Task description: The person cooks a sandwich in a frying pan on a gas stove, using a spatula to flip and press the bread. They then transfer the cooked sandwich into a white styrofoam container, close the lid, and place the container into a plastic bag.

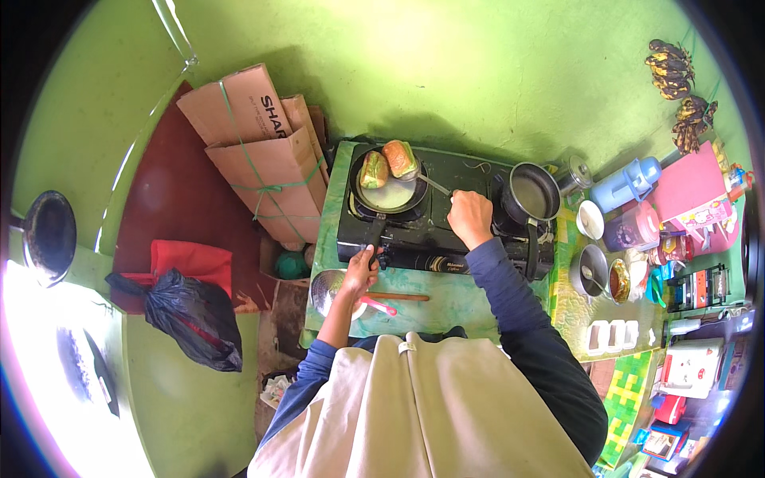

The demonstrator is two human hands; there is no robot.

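Observation:
On the left burner of the black gas stove sits a frying pan with something pale and shiny on its bottom. My left hand is closed around the end of the pan's black handle. In my right hand is the handle of a metal spatula, its head under one browned, block-shaped piece of food with green edges. A second such piece lies beside it, at the pan's left side. Whether the right piece is fully lifted, I cannot tell.
A saucepan stands on the right burner. In front of the stove are a colander-like bowl, a pink-handled utensil and a wooden stick. Tied cardboard leans at left; bowls, a blue jug and white containers crowd the right.

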